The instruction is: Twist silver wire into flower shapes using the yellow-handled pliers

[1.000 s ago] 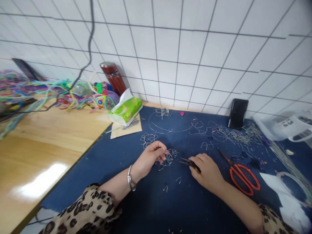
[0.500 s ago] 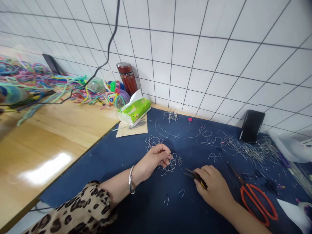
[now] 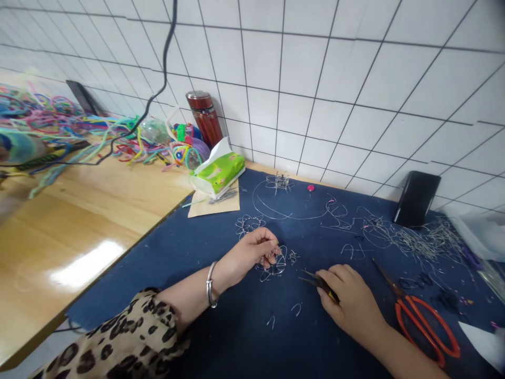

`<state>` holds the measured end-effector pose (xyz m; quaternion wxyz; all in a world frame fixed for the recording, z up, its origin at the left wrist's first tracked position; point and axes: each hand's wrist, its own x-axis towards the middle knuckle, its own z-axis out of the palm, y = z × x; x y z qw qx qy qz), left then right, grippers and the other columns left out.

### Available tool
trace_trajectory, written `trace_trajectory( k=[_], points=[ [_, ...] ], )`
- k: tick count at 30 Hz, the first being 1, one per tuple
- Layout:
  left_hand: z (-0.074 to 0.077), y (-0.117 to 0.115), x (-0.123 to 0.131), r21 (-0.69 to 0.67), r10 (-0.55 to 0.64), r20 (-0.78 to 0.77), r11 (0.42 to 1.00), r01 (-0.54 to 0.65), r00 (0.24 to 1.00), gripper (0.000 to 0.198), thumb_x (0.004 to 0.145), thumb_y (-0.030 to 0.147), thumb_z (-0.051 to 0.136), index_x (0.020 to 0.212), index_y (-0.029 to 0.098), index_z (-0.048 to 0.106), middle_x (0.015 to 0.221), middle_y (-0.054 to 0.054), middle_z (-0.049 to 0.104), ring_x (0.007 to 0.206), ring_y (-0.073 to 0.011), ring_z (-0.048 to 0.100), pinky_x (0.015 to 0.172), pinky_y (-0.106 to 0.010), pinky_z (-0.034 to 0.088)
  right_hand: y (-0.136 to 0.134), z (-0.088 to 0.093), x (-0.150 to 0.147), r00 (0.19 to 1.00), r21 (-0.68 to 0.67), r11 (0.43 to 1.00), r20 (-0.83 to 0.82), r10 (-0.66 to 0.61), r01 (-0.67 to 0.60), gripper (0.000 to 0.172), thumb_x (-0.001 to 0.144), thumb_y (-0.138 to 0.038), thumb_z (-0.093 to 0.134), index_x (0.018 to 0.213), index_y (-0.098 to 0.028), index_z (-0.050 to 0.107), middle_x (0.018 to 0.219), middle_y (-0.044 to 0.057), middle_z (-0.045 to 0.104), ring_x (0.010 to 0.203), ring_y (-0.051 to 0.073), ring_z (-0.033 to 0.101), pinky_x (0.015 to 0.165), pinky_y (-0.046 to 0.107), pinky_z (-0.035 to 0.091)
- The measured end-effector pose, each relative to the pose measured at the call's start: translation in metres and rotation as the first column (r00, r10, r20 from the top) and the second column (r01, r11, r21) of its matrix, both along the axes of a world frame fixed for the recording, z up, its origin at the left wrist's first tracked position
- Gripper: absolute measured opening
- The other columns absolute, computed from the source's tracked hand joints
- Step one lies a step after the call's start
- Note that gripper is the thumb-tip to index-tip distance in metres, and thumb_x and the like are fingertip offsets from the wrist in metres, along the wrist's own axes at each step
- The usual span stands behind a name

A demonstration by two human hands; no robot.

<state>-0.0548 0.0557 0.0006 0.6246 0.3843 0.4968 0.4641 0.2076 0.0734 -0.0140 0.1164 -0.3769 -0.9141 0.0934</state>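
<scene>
My left hand (image 3: 252,251) rests on the blue cloth (image 3: 189,252) with its fingers curled onto a small wire flower shape (image 3: 276,263), pinching it against the cloth. A silver bracelet (image 3: 210,285) circles that wrist. My right hand (image 3: 349,300) lies to the right, closed round small pliers (image 3: 315,280) whose dark tips point left toward the wire flower. Both sleeves have a leopard print.
Orange-handled scissors (image 3: 422,316) lie right of my right hand. Loose wire pieces (image 3: 418,239), a big wire loop (image 3: 292,208) and another wire flower (image 3: 246,223) lie beyond. A tissue pack (image 3: 216,173), red flask (image 3: 202,118), coloured cords (image 3: 79,131) and black phone (image 3: 417,199) stand near the tiled wall.
The view has shifted left and slightly up, so things sit further right in the picture. Both hands hold the same pose on the wire flower and pliers.
</scene>
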Motion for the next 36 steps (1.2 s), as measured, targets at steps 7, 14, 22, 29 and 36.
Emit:
trace_trajectory(
  k=[7, 14, 22, 29, 36],
  points=[
    [0.005, 0.008, -0.018, 0.028, -0.189, -0.305, 0.978, 0.207, 0.933, 0.015, 0.082, 0.031, 0.051, 0.084, 0.016, 0.054, 0.079, -0.004, 0.062, 0.064, -0.0123, 0.06, 0.054, -0.023, 0.047, -0.001, 0.0, 0.001, 1.0, 0.016, 1.0, 0.007, 0.008, -0.008, 0.024, 0.082, -0.023, 0.048, 0.104, -0.02, 0.057, 0.09, 0.007, 0.055, 0.083, 0.02, 0.049, 0.074, 0.036, 0.041],
    [0.012, 0.006, -0.033, 0.095, -0.335, -0.609, 0.869, 0.486, 0.719, 0.011, 0.082, 0.024, 0.052, 0.089, 0.018, 0.057, 0.072, 0.001, 0.058, 0.064, -0.012, 0.059, 0.059, -0.023, 0.046, -0.001, -0.002, 0.002, 1.0, 0.032, 0.999, 0.015, 0.017, -0.017, 0.023, 0.083, -0.024, 0.047, 0.104, -0.021, 0.057, 0.089, 0.006, 0.055, 0.082, 0.02, 0.05, 0.075, 0.036, 0.04],
    [0.026, 0.006, -0.062, -0.035, -0.564, -0.633, 0.705, 0.708, 0.53, 0.007, 0.078, 0.018, 0.054, 0.083, 0.016, 0.06, 0.067, 0.001, 0.057, 0.058, -0.0104, 0.055, 0.056, -0.02, 0.044, -0.001, -0.004, 0.005, 1.0, 0.043, 0.999, 0.005, 0.022, -0.022, 0.023, 0.081, -0.023, 0.048, 0.103, -0.022, 0.056, 0.087, 0.005, 0.055, 0.08, 0.02, 0.05, 0.072, 0.035, 0.041],
    [0.035, 0.009, -0.112, -0.067, -0.419, -0.8, 0.774, 0.63, 0.429, 0.014, 0.078, 0.017, 0.049, 0.082, 0.016, 0.062, 0.07, 0.0, 0.061, 0.062, -0.0112, 0.058, 0.058, -0.019, 0.044, 0.0, -0.005, 0.005, 1.0, 0.053, 0.998, -0.004, 0.025, -0.024, 0.023, 0.081, -0.023, 0.048, 0.102, -0.023, 0.056, 0.087, 0.005, 0.055, 0.079, 0.02, 0.05, 0.071, 0.035, 0.04],
    [0.016, 0.022, -0.149, 0.038, -0.083, -0.957, 0.914, 0.404, 0.278, 0.016, 0.075, 0.019, 0.048, 0.077, 0.018, 0.064, 0.069, 0.0, 0.063, 0.065, -0.0139, 0.055, 0.064, -0.023, 0.041, 0.0, -0.005, 0.005, 1.0, 0.042, 0.999, 0.003, 0.025, -0.025, 0.023, 0.082, -0.023, 0.048, 0.103, -0.023, 0.056, 0.088, 0.004, 0.055, 0.08, 0.02, 0.05, 0.071, 0.035, 0.041]
  ],
)
